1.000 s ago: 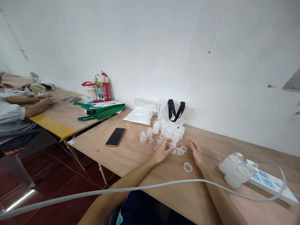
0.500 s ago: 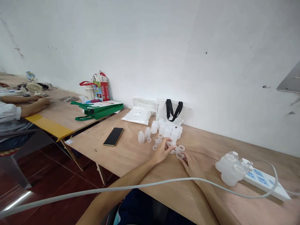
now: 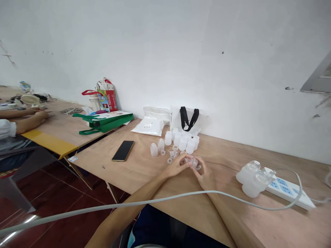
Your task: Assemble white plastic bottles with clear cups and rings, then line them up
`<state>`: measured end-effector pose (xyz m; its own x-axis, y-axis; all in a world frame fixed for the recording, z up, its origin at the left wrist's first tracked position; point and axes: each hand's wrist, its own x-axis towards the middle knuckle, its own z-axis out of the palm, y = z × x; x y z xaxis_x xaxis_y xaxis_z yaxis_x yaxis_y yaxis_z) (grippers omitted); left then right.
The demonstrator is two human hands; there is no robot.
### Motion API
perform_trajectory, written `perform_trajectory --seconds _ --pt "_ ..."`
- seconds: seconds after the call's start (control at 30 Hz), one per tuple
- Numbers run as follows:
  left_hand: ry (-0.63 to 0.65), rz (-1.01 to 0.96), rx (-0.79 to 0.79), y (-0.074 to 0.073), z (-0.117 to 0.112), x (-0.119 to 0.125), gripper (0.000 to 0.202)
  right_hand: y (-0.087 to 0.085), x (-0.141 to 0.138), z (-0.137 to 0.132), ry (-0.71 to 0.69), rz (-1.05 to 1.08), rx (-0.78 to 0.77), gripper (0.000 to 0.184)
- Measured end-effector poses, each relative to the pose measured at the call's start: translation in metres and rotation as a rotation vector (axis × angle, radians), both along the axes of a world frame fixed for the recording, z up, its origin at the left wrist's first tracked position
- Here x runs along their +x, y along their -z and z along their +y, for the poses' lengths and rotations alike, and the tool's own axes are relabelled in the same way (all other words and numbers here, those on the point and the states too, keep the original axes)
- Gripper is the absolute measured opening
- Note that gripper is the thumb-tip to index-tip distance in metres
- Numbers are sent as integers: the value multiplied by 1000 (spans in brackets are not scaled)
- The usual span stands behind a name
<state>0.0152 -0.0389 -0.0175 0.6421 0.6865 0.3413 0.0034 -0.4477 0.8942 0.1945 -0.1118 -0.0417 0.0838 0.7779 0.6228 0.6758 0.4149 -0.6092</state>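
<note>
My left hand [image 3: 177, 166] and my right hand [image 3: 204, 174] meet over the wooden table [image 3: 144, 168], fingertips pinched together on a small clear plastic part [image 3: 193, 162]. Which pieces each hand grips is hard to make out. Just beyond the hands lie several clear rings and small fittings [image 3: 171, 154]. Behind them stands a cluster of white translucent cups [image 3: 182, 140], with two ribbed caps [image 3: 157, 148] to the left.
A black phone [image 3: 123, 150] lies left of the parts. A plastic bag [image 3: 151, 125] and a white bag with black handles [image 3: 189, 119] lean at the wall. Translucent bottles [image 3: 250, 178] and a power strip [image 3: 288, 188] sit right. Another person's arms [image 3: 26, 121] rest on the left table.
My right hand picked up a ring from the table near it and moved left to join my left hand, which lifted slightly. The view shifted right.
</note>
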Motion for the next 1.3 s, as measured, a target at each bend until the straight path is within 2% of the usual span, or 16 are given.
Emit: perform_trajectory --seconds 0.07,0.23,0.3,0.4,0.5,0.6,0.67,0.77,0.83,0.9,0.97,1.13,1.23,1.3 --pt "-2 43 70 0 -1 -2 41 3 4 -1 29 33 -37 41" --pt "-63 90 234 4 -2 1 36 1 1 -2 -42 17 35 32" --pt "-96 42 193 5 -2 3 38 -1 -3 -2 -17 50 27 32" --pt "-60 -48 6 8 -2 6 43 -4 -8 -1 0 126 -25 34" --pt "47 -116 -136 11 -2 9 48 -4 -9 -2 -80 240 -70 36" --pt "55 -168 -140 12 0 7 48 -2 -6 0 -165 429 -48 36" --pt "-74 -187 -52 10 3 1 44 0 1 3 -93 498 -18 39" --pt "-368 -56 275 4 9 -16 33 3 15 9 70 494 0 45" --pt "-508 114 520 1 12 -28 24 6 24 13 80 504 -12 47" --pt "-583 267 672 0 17 -37 19 8 29 18 51 510 -47 48" --pt "-605 383 715 3 21 -42 17 8 31 21 48 453 -112 51" --pt "-586 570 657 11 27 -40 18 5 28 30 121 142 -274 57" --pt "-572 624 663 13 27 -39 25 6 27 30 177 54 -279 59" --pt "-553 633 689 13 27 -40 31 6 28 26 232 41 -220 57"
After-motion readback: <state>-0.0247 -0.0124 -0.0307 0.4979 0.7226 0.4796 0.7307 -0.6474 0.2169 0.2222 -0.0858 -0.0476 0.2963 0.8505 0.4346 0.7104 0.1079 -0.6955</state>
